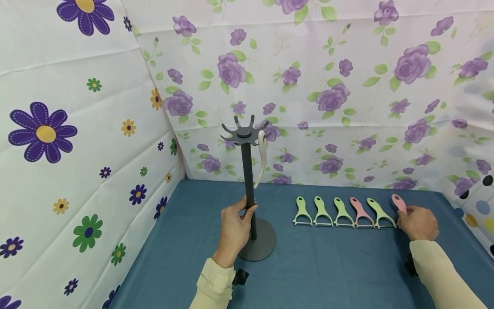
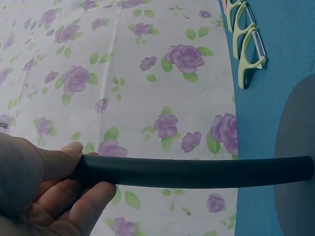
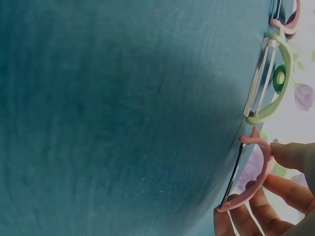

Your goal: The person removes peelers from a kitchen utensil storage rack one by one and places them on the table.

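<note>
My left hand (image 1: 235, 227) grips the upright pole of a dark grey stand (image 1: 248, 171), with thumb and fingers around it. In the left wrist view the pole (image 2: 197, 173) runs from those fingers to a round base. Hooked arms spread from the stand's top, and a cream-coloured, slender curved item (image 1: 263, 156) hangs from one. At the right end of a row, my right hand (image 1: 420, 224) holds a pink peeler (image 1: 399, 201). The right wrist view shows thumb and fingers on the peeler's curved frame (image 3: 268, 162). Beside it lies a green peeler (image 1: 380, 211).
More green peelers (image 1: 302, 209) and another pink peeler (image 1: 360, 211) lie in a row on the blue tablecloth (image 1: 328, 266), handles pointing away. Behind the table hangs a floral cloth (image 1: 293, 103); another patterned cloth (image 1: 92, 180) borders the left side.
</note>
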`<state>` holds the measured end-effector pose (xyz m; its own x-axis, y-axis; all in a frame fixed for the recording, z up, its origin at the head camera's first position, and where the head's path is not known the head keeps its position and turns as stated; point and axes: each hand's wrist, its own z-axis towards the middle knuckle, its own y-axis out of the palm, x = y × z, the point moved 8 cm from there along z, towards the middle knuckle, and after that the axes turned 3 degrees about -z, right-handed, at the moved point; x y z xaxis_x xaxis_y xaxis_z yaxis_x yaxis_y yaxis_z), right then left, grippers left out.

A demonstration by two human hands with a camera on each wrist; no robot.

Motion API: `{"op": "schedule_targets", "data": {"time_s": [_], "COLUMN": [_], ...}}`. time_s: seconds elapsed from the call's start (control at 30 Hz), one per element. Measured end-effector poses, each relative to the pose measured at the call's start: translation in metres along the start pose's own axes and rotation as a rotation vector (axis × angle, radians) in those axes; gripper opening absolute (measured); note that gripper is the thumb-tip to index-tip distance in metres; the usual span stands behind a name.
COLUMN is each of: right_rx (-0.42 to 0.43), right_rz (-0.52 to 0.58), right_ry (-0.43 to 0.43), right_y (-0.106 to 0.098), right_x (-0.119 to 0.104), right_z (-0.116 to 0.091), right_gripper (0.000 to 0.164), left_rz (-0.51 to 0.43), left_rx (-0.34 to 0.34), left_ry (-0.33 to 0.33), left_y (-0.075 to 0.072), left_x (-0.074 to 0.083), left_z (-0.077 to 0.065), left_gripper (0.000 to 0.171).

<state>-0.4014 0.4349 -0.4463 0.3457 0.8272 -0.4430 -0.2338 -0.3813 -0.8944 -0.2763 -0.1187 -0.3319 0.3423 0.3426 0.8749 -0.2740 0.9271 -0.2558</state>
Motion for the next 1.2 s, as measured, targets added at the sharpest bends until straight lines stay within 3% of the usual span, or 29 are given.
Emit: {"op": "schedule_targets", "data": {"time_s": [0.53,1.2], "right_rx": [-0.062,-0.072], "right_rz": [-0.018,-0.035], "right_ry": [-0.011,-0.005], "right_y": [0.004,0.01], "right_x": [0.0,0.006], "right_z": [0.0,0.002], "right_gripper": [0.04,0.044], "left_rz": [0.005,0.009], "left_rx": [0.007,0.0], "left_ry": [0.001,0.001], "left_y": [-0.001,-0.001], "left_x": [0.001,0.001], "left_z": [0.0,0.0], "left_gripper": [0.031,0.028]}}
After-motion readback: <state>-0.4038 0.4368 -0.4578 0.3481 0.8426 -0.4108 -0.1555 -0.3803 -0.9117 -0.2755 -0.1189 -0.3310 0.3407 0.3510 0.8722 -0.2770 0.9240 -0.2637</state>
